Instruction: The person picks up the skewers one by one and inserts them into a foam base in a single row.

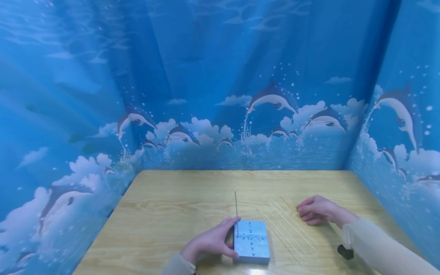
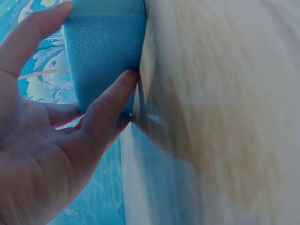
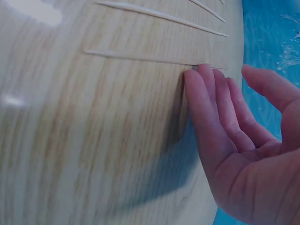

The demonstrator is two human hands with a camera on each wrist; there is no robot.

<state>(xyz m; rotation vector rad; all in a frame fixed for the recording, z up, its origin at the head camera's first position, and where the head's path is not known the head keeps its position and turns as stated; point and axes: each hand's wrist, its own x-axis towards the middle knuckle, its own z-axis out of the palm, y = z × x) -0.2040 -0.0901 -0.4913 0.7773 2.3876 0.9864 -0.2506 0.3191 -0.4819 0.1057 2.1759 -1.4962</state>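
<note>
My left hand (image 1: 214, 240) holds a light blue foam block (image 1: 252, 248) by its left side, thumb near the front corner and fingers at the back. Dark dots and marks cover the block's top. A thin wooden stick (image 1: 236, 206) stands upright in the block near its left edge. Several more thin sticks (image 1: 287, 225) lie slantwise on the table, right of the block. Beyond them is my right hand (image 1: 317, 210), fingers extended and thumb apart. In the right wrist view its fingertips (image 3: 191, 77) are right at the nearest lying stick (image 3: 136, 57).
The wood-grain table (image 1: 165, 206) runs back to a blue curtain (image 1: 206, 76) printed with dolphins, which also hangs at both sides. A small black device (image 1: 345, 252) sits at the right wrist, below the sleeve (image 1: 385, 244).
</note>
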